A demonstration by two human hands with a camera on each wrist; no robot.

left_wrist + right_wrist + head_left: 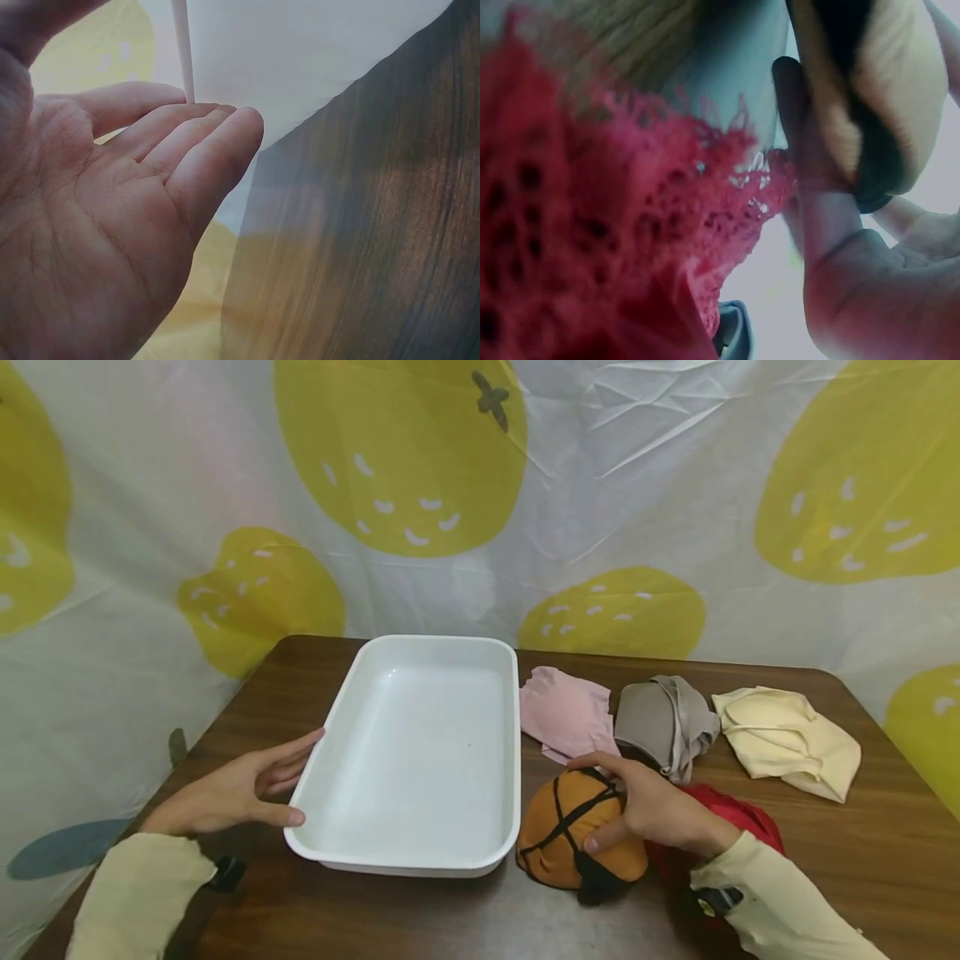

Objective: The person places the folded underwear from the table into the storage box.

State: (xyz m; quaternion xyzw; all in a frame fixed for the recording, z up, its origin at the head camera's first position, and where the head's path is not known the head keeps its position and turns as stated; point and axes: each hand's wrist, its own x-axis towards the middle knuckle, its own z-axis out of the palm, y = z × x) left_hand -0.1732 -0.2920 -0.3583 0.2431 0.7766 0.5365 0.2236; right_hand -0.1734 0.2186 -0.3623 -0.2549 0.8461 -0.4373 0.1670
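While the left hand [243, 785], fingers loosely extended, touches one tray [420, 760], long axis front-to-back, the right hand [652, 806] grips one orange bra [543, 831] at its right, black tip [597, 887] nearward; garments, four: pink [566, 714], grey [647, 722], cream [787, 739], red [741, 814].

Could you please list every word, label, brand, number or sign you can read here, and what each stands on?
None can be read.
The tray, orange cloth, pink cloth, grey cloth, cream cloth and red cloth show no legible lettering.
The backdrop shows only printed fruit and similar shapes, no writing.
Any marking on the black device at the right wrist is too small to read.
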